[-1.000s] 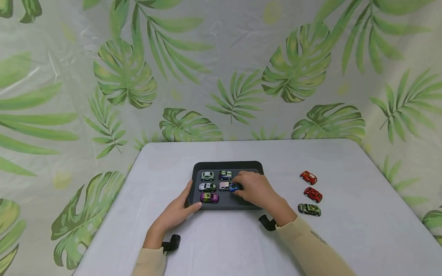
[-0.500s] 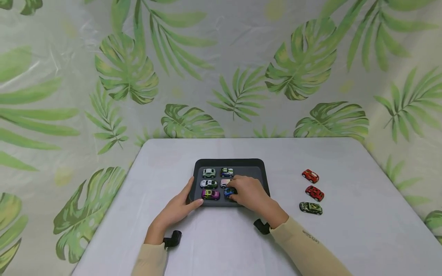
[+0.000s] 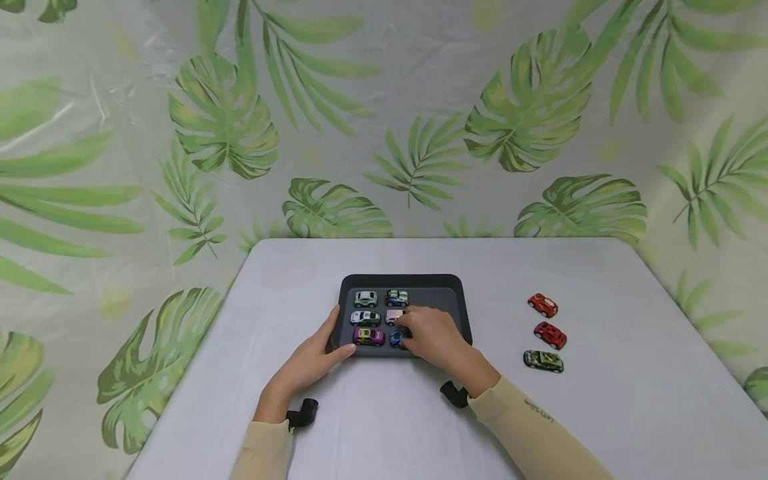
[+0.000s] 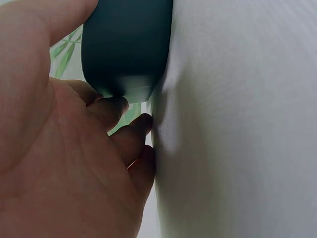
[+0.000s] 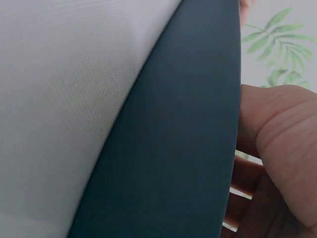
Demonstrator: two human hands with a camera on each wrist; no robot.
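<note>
In the head view a dark grey tray (image 3: 444,300) holds several toy cars in two columns. My left hand (image 3: 309,360) grips the tray's left side, thumb at the near-left corner; in the left wrist view its fingertips (image 4: 119,104) touch the tray's outer wall. Over the tray's middle, my right hand (image 3: 437,337) pinches a blue toy car (image 3: 396,339) in the nearest row, beside a purple and yellow toy car (image 3: 369,337). Just behind it sits a white and pink toy car (image 3: 394,317), partly covered by my fingers. The tray's wall hides the right fingertips in the right wrist view.
Left in the tray are a pale green car (image 3: 365,299) and a white and green car (image 3: 365,319); a blue and white car (image 3: 397,298) is at the back. On the white table to the right lie two red cars (image 3: 543,305) and a camouflage car (image 3: 543,361).
My right hand has brought the blue car toward me and slightly left, from beside the white and pink car to the nearest row. The left hand keeps its hold on the tray.
</note>
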